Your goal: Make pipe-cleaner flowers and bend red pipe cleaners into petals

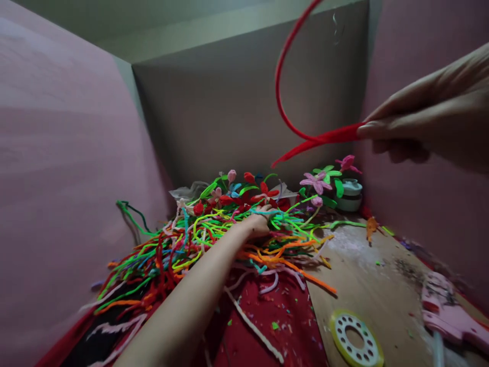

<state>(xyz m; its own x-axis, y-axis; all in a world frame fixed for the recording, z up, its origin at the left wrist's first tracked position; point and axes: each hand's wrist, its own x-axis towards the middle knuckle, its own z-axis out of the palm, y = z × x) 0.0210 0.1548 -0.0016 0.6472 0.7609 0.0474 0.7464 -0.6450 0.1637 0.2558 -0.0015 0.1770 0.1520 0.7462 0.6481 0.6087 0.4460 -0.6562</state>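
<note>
My left hand [260, 222] reaches far forward into a heap of coloured pipe cleaners [198, 239], with its fingers curled down into the strands. My right hand [424, 114] is raised at the right and pinches the doubled ends of a long red pipe cleaner [284, 107]. That red strand loops up and out of the top of the view. Finished pipe-cleaner flowers [317, 181] stand behind the heap at the back wall.
A small pale green pot [349, 196] sits in the back right corner. A brown board [367, 275] lies at the right with a yellow-rimmed white perforated ring [355, 339] and a pink glue gun [446, 313] on it. Pink walls enclose both sides; red cloth [282, 321] covers the floor.
</note>
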